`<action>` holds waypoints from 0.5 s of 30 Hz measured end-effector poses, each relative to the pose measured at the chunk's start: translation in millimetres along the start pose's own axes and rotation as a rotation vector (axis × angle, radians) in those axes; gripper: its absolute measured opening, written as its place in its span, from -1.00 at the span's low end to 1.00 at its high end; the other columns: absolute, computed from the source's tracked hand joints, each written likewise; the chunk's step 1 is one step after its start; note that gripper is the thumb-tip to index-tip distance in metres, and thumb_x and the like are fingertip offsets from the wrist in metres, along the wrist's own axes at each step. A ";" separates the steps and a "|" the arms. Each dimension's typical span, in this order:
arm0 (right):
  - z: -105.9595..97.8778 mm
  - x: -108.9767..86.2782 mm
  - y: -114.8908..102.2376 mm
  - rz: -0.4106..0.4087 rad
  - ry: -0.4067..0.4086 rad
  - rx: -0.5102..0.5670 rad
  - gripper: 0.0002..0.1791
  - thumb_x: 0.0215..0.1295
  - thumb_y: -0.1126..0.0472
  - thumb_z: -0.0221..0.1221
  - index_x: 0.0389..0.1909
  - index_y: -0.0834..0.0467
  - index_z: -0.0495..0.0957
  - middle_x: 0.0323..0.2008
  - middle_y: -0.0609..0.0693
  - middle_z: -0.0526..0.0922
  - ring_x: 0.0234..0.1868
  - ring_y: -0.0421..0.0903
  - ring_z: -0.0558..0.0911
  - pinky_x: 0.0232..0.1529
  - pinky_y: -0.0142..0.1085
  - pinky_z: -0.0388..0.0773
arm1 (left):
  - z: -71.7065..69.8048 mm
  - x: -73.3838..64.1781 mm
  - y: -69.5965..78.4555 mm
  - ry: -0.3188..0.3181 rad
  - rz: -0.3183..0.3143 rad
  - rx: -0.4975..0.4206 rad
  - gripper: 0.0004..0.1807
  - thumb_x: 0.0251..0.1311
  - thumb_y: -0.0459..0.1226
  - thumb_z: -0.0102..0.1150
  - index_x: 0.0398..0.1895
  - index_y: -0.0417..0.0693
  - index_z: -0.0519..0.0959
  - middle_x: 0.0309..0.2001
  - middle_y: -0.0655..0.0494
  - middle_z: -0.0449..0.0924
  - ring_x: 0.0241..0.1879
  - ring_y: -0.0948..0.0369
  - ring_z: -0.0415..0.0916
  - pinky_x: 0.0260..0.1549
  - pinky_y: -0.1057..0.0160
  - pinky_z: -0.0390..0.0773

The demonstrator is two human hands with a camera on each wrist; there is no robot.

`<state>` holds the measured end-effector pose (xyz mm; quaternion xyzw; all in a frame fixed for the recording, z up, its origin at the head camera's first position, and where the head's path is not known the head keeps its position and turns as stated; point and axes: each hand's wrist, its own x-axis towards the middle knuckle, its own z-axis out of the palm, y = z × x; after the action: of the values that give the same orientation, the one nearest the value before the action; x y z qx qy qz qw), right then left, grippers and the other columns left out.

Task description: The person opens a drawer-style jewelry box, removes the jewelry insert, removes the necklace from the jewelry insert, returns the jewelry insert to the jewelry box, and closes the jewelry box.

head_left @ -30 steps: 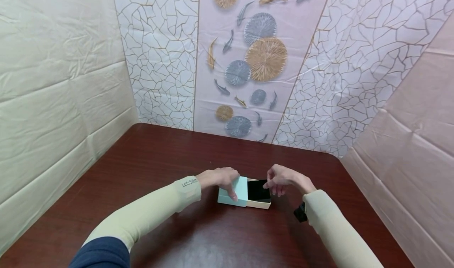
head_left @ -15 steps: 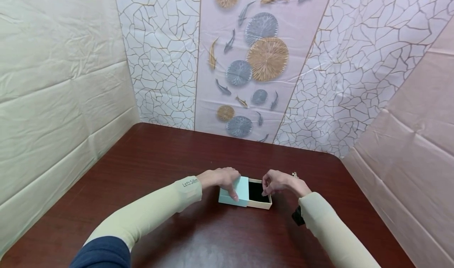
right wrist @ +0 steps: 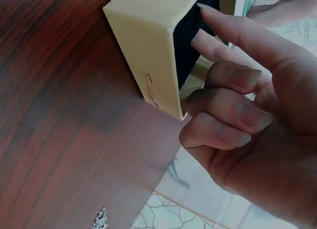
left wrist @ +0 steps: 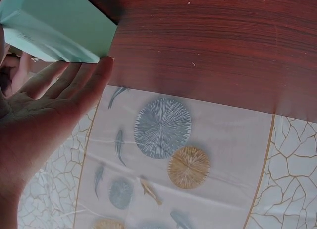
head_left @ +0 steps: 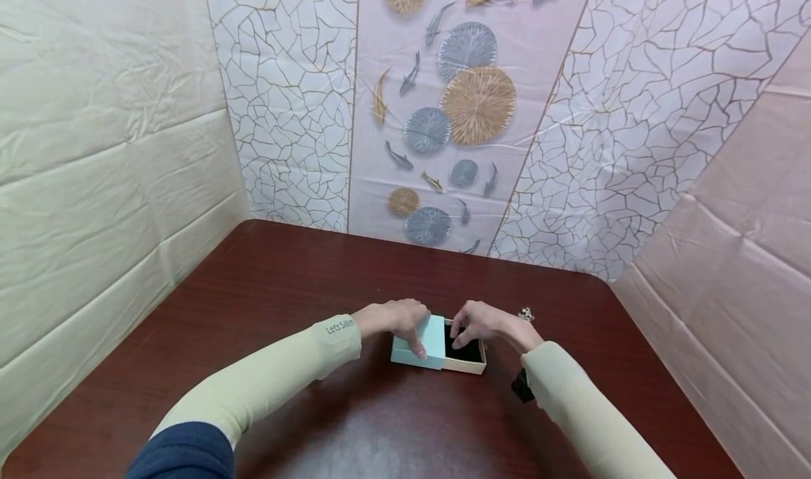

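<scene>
A small box with a light blue sleeve (head_left: 434, 338) lies on the table, its cream drawer (head_left: 464, 366) pulled partway out to the right. My left hand (head_left: 394, 318) grips the sleeve, thumb at the front side and fingers along the far side. Black lining (head_left: 467, 353) fills the drawer's floor. Over it is my right hand (head_left: 484, 320), thumb and index finger reaching inside, apart, with no object visible between them. In the right wrist view its other fingers curl beside the drawer wall, which has a small ribbon tab (right wrist: 151, 90).
A small silver chain-like heap (head_left: 526, 315) lies on the dark red wooden table (head_left: 304, 275) behind my right wrist. Patterned cloth (head_left: 431, 183) hangs at the far edge, and pale cloth walls stand on both sides.
The black lining, earlier tilted up at my right hand, now lies down in the drawer. My right hand has moved left over it, uncovering the silver heap. My left hand stays put.
</scene>
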<state>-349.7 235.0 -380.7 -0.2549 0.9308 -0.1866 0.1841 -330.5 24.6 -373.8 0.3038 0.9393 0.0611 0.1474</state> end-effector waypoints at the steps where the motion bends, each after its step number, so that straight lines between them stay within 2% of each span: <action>1: -1.1 -0.7 1.2 -0.004 0.011 0.006 -0.89 0.09 0.20 0.38 -0.41 0.15 0.68 -0.27 -0.01 0.69 -0.30 -0.13 0.59 -0.31 -0.29 0.52 | 0.0 0.1 0.0 -0.001 0.001 0.000 -0.26 -0.10 0.09 0.47 0.13 -0.06 0.48 -0.17 0.16 0.51 -0.22 0.25 0.37 -0.25 0.28 0.40; 4: -8.3 -6.1 6.5 0.008 0.059 0.031 -0.87 0.15 0.23 0.33 -0.46 0.19 0.60 -0.47 -0.01 0.63 -0.55 -0.23 0.41 -0.47 -0.36 0.39 | 0.3 0.0 0.0 -0.008 0.001 0.004 -0.22 -0.09 0.10 0.46 0.19 -0.06 0.46 -0.08 0.13 0.53 -0.14 0.24 0.41 -0.19 0.26 0.43; 8: -18.7 -18.5 16.0 0.088 0.064 0.030 -0.86 0.24 0.27 0.21 -0.46 0.26 0.55 -0.59 0.00 0.55 -0.65 -0.25 0.33 -0.57 -0.39 0.27 | 0.9 -0.4 -0.3 -0.019 -0.001 0.014 -0.13 -0.08 0.12 0.44 0.30 -0.04 0.39 0.13 0.08 0.50 0.06 0.20 0.42 -0.04 0.21 0.46; 12: -21.3 -28.5 23.8 0.200 -0.030 0.032 -0.82 0.29 0.36 0.07 -0.40 0.31 0.63 -0.70 -0.02 0.50 -0.73 -0.24 0.26 -0.62 -0.39 0.22 | 0.4 -1.1 -0.3 -0.022 -0.001 0.018 -0.13 -0.08 0.12 0.43 0.30 -0.04 0.38 0.16 0.07 0.48 0.10 0.18 0.42 -0.01 0.20 0.46; 15: -17.5 -31.3 27.5 0.206 -0.125 0.049 -0.74 0.29 0.41 -0.02 -0.40 0.30 0.66 -0.71 -0.02 0.54 -0.75 -0.24 0.26 -0.62 -0.39 0.23 | 0.3 -1.1 -0.4 -0.021 0.001 0.014 -0.14 -0.08 0.12 0.44 0.28 -0.04 0.39 0.13 0.07 0.49 0.06 0.19 0.43 -0.05 0.21 0.47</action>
<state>-343.3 278.4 -369.9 -0.1646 0.9339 -0.1734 0.2659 -329.7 23.7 -373.8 0.3059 0.9380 0.0512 0.1551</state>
